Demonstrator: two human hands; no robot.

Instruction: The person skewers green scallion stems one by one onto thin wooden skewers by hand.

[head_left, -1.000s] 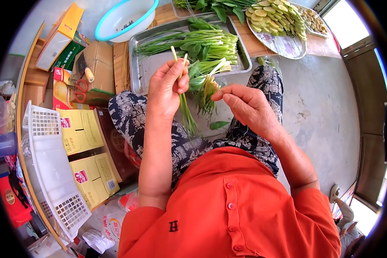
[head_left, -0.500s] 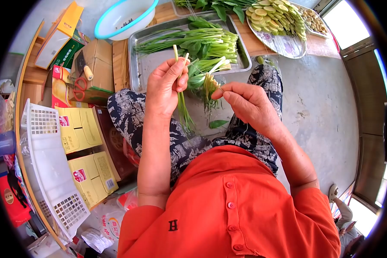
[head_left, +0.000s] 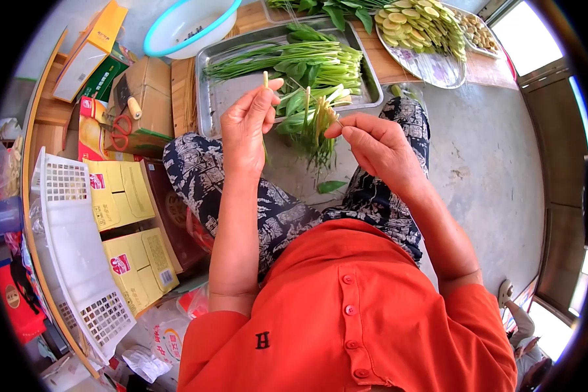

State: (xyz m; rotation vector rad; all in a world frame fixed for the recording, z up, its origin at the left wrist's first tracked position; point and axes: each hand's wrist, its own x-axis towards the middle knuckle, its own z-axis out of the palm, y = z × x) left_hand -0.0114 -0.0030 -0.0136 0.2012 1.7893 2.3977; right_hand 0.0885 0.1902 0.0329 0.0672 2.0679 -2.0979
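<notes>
My left hand (head_left: 247, 127) pinches a green stalk (head_left: 265, 80) whose pale cut end sticks up above the fingers. To its right, my right hand (head_left: 375, 147) has thumb and forefinger closed on the end of a thin skewer (head_left: 337, 123). A bunch of green stalks (head_left: 317, 130) hangs threaded on that skewer, between my two hands. Just beyond, a metal tray (head_left: 206, 108) holds leafy greens (head_left: 336, 62) laid in bundles, with pale stem ends toward the right.
A blue-rimmed basin (head_left: 193, 29) and a plate of sliced vegetables (head_left: 418, 29) stand at the back. Left are a cardboard box (head_left: 147, 98), red scissors (head_left: 121, 134), yellow boxes (head_left: 137, 268) and a white basket (head_left: 78, 255). A loose leaf (head_left: 331, 187) lies low between my knees.
One of the two stalks from my left hand is now with the bunch on the skewer. My left hand has shifted slightly left with the other stalk.
</notes>
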